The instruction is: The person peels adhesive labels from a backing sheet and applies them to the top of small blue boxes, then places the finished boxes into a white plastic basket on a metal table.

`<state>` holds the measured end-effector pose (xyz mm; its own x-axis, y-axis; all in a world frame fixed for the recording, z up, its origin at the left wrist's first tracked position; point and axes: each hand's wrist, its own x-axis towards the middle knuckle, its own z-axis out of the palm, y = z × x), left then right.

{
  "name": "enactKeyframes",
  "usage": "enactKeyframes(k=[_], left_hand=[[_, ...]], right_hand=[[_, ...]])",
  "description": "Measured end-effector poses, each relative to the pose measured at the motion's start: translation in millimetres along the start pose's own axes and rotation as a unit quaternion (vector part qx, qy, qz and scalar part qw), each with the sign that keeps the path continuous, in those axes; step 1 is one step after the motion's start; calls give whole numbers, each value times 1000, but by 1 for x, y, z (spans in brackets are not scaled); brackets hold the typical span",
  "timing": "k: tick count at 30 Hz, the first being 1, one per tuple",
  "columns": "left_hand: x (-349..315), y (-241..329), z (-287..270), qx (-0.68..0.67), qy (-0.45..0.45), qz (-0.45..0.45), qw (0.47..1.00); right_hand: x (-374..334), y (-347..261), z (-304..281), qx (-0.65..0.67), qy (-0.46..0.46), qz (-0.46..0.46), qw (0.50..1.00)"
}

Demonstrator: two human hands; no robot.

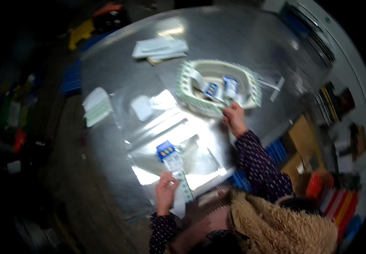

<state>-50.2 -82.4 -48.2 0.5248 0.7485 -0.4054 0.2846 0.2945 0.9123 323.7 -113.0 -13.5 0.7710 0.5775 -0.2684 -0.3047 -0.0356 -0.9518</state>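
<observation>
We record our left hand (166, 188) with fingertips at a green-and-white strip (185, 186); blur hides the exact grip. Just beyond the strip we see a blue card (165, 151) with yellowish spots, over shiny clear plastic (149, 146). Our right hand (234, 118) is curled at the near rim of a pale green basket (253, 89), grip likewise unclear. Inside the basket we note blue-and-white packets (231, 86). Farther off on the metal table (119, 63) we observe a white stack (159, 48).
</observation>
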Motion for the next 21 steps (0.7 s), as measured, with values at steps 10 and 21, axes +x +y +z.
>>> enactKeyframes(k=[10, 21], left_hand=[[18, -12, -3, 11, 11, 100, 995], [20, -14, -4, 10, 16, 132, 991]], right_hand=[[-13, 19, 133, -378, -443, -117, 805], [-8, 54, 200, -442, -554, -151, 690]])
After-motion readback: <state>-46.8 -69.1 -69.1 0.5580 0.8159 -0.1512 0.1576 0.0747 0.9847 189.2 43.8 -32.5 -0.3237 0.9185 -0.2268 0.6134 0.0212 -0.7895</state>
